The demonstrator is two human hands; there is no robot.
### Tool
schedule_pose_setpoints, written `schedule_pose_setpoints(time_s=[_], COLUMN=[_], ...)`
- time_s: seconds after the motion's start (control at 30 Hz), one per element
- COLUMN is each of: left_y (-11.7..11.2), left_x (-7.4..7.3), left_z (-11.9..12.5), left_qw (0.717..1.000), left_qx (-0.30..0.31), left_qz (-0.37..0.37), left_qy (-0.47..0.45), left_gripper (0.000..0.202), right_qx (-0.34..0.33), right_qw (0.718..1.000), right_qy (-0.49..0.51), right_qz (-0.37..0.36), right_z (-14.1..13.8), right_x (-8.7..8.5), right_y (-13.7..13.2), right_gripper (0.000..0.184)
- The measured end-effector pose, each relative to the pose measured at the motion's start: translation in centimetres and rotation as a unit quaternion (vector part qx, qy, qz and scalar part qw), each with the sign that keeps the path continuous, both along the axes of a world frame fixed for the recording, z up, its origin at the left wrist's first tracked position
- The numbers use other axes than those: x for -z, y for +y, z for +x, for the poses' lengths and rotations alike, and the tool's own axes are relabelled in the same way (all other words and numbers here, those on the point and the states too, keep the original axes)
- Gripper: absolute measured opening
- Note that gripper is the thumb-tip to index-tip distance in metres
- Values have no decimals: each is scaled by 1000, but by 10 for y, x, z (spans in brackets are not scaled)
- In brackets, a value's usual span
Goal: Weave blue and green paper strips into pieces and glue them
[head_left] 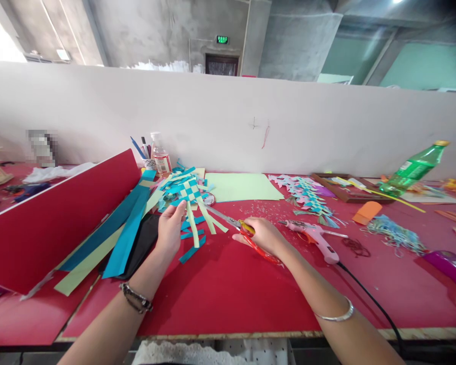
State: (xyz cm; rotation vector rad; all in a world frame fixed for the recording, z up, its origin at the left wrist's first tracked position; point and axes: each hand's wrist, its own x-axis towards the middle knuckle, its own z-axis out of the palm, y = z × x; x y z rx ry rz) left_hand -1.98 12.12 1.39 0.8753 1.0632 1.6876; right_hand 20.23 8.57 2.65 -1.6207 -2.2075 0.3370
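Observation:
My left hand [170,228] pinches a woven piece of blue and pale green paper strips [190,190] by its near edge. Loose pale green strip ends [192,223] hang from the weave toward me. In my right hand [264,234] are scissors [256,243] with red and yellow handles, their blades pointing left at the woven piece's strips. Whether the blades touch a strip I cannot tell. Cut blue strip pieces [193,248] lie on the red table below the weave, and a heap of blue and green strips [171,190] lies behind it.
Long paper strips [127,238] lean by a red divider [64,223] at left. A pink glue gun [315,238] with a black cord lies to the right. Beyond are green paper [243,186], finished woven pieces [307,195], a tilted green bottle [414,170] and a clear bottle [160,154].

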Motion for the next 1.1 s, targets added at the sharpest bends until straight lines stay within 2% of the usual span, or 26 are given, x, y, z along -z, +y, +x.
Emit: schedule_pose_setpoints(time_s=[0.53,1.1], left_y=[1,2], left_x=[1,3], left_z=[0,-2], left_qw=[1000,998], left_qx=[21,35], left_qz=[-14,-34], left_qy=[-15,-36], left_gripper=[29,26], right_qx=[-9,0], right_qw=[1000,999], right_qy=[6,11], right_qz=[-2,-41], right_z=[5,5], right_x=[4,-1], right_y=[2,-1], right_gripper=[39,40])
